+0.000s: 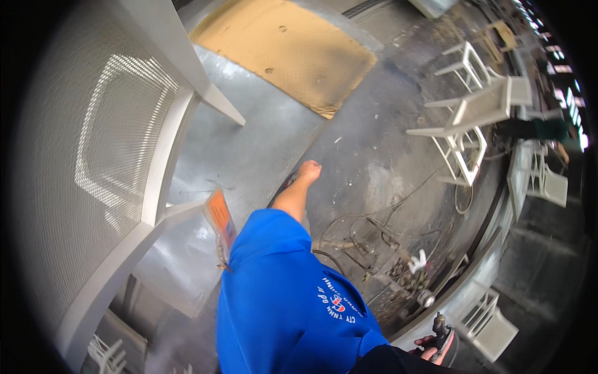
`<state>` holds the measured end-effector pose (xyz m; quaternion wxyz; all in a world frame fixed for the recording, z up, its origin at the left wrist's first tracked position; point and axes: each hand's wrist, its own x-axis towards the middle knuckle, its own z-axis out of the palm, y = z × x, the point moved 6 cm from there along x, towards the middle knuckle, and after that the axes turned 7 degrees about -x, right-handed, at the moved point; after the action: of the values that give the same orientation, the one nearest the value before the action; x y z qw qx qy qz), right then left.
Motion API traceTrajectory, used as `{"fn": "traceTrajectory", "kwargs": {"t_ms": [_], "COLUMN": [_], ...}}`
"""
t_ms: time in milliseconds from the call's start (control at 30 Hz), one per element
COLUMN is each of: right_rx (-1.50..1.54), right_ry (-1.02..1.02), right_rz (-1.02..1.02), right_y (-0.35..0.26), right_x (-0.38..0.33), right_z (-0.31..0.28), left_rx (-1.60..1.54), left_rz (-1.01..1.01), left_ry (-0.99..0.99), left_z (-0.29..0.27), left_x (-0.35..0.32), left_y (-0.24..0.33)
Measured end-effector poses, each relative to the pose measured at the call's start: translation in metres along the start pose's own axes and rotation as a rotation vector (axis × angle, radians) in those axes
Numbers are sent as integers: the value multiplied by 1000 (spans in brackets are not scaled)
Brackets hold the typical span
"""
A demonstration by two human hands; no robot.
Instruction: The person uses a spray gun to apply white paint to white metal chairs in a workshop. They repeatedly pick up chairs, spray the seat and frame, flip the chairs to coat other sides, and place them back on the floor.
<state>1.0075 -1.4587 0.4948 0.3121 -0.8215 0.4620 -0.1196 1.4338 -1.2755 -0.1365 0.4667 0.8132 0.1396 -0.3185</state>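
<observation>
My left arm comes out of a blue short sleeve point(268, 227). At its end, my left hand point(309, 167) has its fingers curled in. Something dark and red shows beside it, and whatever the hand holds, if anything, is hidden. My right hand point(430, 350), low at the right, is closed round a dark hand tool point(441, 330) with a metal fitting on top. Left of my body rises a large white chair point(163, 159) with a woven mesh panel point(118, 137). An orange badge point(219, 212) hangs from my shirt, next to the chair's frame.
A tan padded sheet point(293, 56) lies on a grey metal surface point(243, 146). Hoses point(349, 218) and clutter point(398, 268) cover part of the stained floor. White chairs point(479, 106) stand at the right, one more point(495, 330) lower down. A person point(548, 129) is at far right.
</observation>
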Motion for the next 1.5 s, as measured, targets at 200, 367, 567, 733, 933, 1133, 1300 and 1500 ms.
{"fn": "traceTrajectory", "kwargs": {"t_ms": [200,367,567,733,933,1133,1300,1500], "right_rx": [-61,-104,-195,-449,-449,-687,-569,-586], "right_ry": [-192,-417,-647,-761,-583,-547,-578,-590], "right_rz": [-22,-47,-69,-205,-22,-257,-45,-59], "right_y": [-53,-35,-8,-59,-139,-150,-142,-151], "right_x": [124,189,224,219,196,202,192,189], "right_z": [38,62,77,106,147,165,163,172], "left_rx": [-91,-463,-769,-1044,-1284,-1318,-1288,-1231], "left_rz": [-188,-307,-449,-572,-592,-475,-603,-672], "left_ry": [-51,-32,114,185,251,220,87,-14], "left_z": [-3,-18,-23,1,6,-16,-22,12], "left_x": [70,119,177,204,226,231,237,239], "left_y": [43,73,90,95,93,85,88,119]}}
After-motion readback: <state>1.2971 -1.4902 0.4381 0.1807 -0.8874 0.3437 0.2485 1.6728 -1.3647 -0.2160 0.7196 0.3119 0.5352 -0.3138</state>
